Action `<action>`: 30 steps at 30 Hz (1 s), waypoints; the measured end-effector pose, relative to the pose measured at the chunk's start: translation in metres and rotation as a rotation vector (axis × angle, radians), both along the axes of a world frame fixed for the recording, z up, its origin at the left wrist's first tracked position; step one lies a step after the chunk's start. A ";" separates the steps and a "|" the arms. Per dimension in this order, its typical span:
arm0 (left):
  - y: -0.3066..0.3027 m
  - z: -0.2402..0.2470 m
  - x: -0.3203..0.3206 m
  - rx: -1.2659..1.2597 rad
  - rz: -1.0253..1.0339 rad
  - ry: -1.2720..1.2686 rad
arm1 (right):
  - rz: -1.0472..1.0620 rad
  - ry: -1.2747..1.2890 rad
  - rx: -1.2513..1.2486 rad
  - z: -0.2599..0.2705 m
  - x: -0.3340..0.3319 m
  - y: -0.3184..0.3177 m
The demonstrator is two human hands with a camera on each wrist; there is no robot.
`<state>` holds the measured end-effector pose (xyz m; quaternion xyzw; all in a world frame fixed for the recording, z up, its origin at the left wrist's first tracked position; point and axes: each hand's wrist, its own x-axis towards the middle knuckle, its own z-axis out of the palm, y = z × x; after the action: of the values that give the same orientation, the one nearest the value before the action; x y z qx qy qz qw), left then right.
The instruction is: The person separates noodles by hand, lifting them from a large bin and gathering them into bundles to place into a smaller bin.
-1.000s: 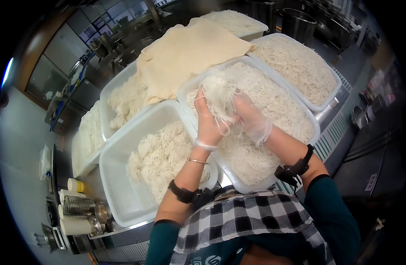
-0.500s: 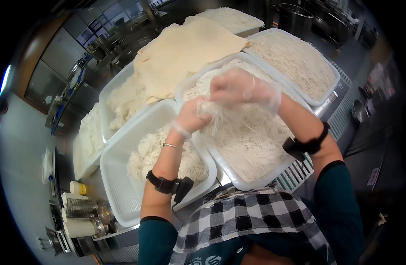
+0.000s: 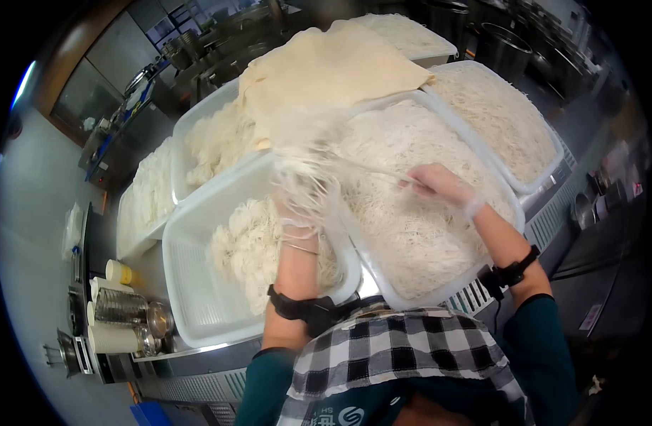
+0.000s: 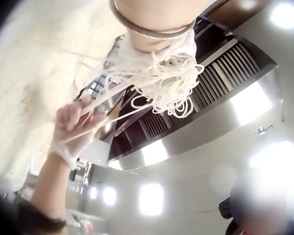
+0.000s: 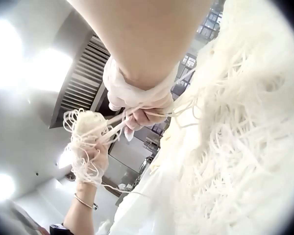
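My left hand (image 3: pixel 290 211), in a clear glove, holds up a loose tangle of white noodles (image 3: pixel 308 163) above the near left tub (image 3: pixel 187 284). The noodles hang over its fingers and hide most of them. To the right, my gloved right hand (image 3: pixel 443 183) pinches a few strands drawn taut from that tangle, over the middle tub of noodles (image 3: pixel 411 241). In the right wrist view, its curled fingers (image 5: pixel 139 117) grip these strands, while the bundle (image 5: pixel 85 142) covers the left palm. A clump of noodles (image 3: pixel 244 245) lies in the near left tub.
A pale dough-coloured sheet (image 3: pixel 326 67) drapes over the tubs behind. More noodle-filled tubs stand at the right (image 3: pixel 496 121), back (image 3: pixel 404 35) and far left (image 3: pixel 148 192). Cups and a metal canister (image 3: pixel 120 307) crowd the counter's left end.
My hands were together on the noodles over the middle tub. The left has moved left with the bundle, and the right has drawn away to the right, stretching strands between them.
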<state>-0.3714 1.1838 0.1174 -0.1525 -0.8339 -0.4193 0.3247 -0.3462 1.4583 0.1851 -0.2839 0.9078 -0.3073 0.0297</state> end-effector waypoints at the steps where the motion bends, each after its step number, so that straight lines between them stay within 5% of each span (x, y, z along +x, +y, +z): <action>1: -0.020 0.003 -0.004 0.277 -0.123 -0.057 | 0.011 -0.005 0.001 -0.004 0.003 0.004; 3: -0.065 0.011 -0.011 0.834 -0.363 -0.156 | 0.039 -0.104 -0.019 -0.016 0.008 0.018; 5: -0.113 0.015 -0.009 1.395 -0.593 -0.239 | 0.030 0.013 0.275 -0.041 0.004 0.039; 6: -0.133 0.016 -0.004 1.675 -0.707 -0.267 | -0.072 -0.156 0.326 -0.032 0.010 0.042; 7: -0.152 0.030 0.009 1.677 -0.679 -0.248 | -0.167 -0.323 0.381 -0.024 0.016 0.043; 10: -0.219 0.060 0.051 1.606 -0.474 -0.329 | -0.012 0.017 0.497 -0.068 0.013 0.065; 12: -0.274 0.036 0.062 1.310 -0.142 -0.340 | 0.048 -0.040 0.388 -0.062 0.018 0.064; 16: -0.315 0.023 0.097 1.207 0.092 -0.284 | 0.039 0.203 0.425 -0.086 0.018 0.078; 18: -0.373 -0.029 0.108 0.993 0.132 -0.454 | -0.332 0.022 0.127 -0.074 0.020 0.076; 19: -0.384 -0.053 0.110 0.997 0.138 -0.456 | -0.327 0.018 0.131 -0.074 0.019 0.075; 21: -0.391 -0.089 0.115 -0.981 0.231 -0.383 | -0.421 0.033 0.119 -0.072 0.016 0.081; 24: -0.356 -0.131 0.102 -1.199 0.023 -0.467 | -0.416 0.031 0.190 -0.072 0.017 0.074; 26: -0.347 -0.173 0.080 -0.254 0.528 -0.850 | -0.400 -0.047 0.163 -0.054 0.017 0.066; 27: -0.346 -0.181 0.075 -0.259 0.494 -0.851 | -0.383 -0.127 0.134 -0.038 0.019 0.069; 29: -0.344 -0.197 0.053 -1.215 0.273 -0.399 | -0.361 -0.119 0.085 0.006 0.020 0.069; 30: -0.324 -0.193 0.047 -0.740 0.292 -0.569 | -0.390 -0.215 -0.080 0.020 0.020 0.074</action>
<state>-0.3244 0.8593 -0.0753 -0.0186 -0.9954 -0.0700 0.0635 -0.3265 1.5318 0.2048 -0.0693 0.9243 -0.3713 0.0552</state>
